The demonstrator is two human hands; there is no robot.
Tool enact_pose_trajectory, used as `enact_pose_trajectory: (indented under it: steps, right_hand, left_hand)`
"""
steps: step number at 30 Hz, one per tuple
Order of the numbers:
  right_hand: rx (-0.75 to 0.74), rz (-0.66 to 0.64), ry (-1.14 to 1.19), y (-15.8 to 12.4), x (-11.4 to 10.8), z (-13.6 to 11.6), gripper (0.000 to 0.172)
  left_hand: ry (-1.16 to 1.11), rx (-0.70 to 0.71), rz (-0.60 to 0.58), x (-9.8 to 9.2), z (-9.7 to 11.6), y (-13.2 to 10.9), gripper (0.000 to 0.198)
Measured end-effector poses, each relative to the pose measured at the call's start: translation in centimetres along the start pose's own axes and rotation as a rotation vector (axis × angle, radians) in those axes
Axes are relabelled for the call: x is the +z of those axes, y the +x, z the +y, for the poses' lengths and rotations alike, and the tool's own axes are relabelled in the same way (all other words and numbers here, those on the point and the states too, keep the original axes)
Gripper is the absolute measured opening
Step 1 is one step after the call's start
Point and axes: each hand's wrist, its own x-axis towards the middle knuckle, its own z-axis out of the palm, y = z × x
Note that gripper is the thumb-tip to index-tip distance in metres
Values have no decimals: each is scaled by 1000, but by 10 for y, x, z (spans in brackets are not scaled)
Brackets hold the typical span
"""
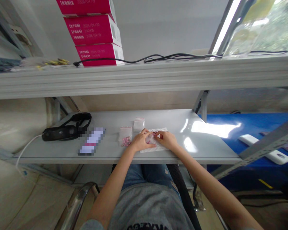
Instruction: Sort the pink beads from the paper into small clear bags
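My left hand (142,141) curves around the left side of a small clear plastic bag (150,138) of pink and dark red beads, its thumb and forefinger on either side of the bag. At the right side of the bag is my right hand (167,139), thumb and fingertips pinched together by the dark red beads; what lies between them is too small to make out. Beneath both hands lies a white sheet (147,150). Just left of my left hand rests a zip bag with pink beads (126,140). Behind it lies another small zip bag (139,124) with pale contents.
A blurred-out phone (91,141) and a black strapped device (62,132) with a white cable lie to the left. Above the grey table (115,154) runs a shelf beam (144,78) carrying pink boxes (93,30) and black cables. A metal post (266,148) slants at the right.
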Motion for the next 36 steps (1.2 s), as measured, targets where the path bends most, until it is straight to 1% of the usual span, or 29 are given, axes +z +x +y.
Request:
enact_pose_trajectory:
  steps: [6,13,15,19,26,30,36]
  right_hand:
    - [22,46,92,0,-1,0,25]
    - [-77,20,203,-2,-2,-3,26]
    - [-83,29,208,-2,-3,-2,27]
    - [-29,34,152,0,-4,1,27]
    - [-40,-35,72,-1,-1,1,31]
    - [-59,-52,94,-1,0,2,29]
    - [-74,-37,187,1,1,7,26]
  left_hand:
    - [-2,3,-2,-1,1,0,72]
    - [-16,-5,2,1,-1,-1,72]
    - [-20,-2,4,1,-1,-1,72]
    - [-28,0,4,1,-1,-1,71]
    - [-42,8,20,3,-4,0,71]
    - [-53,20,34,3,-5,-1,69]
    - [-51,10,28,2,-3,0,70]
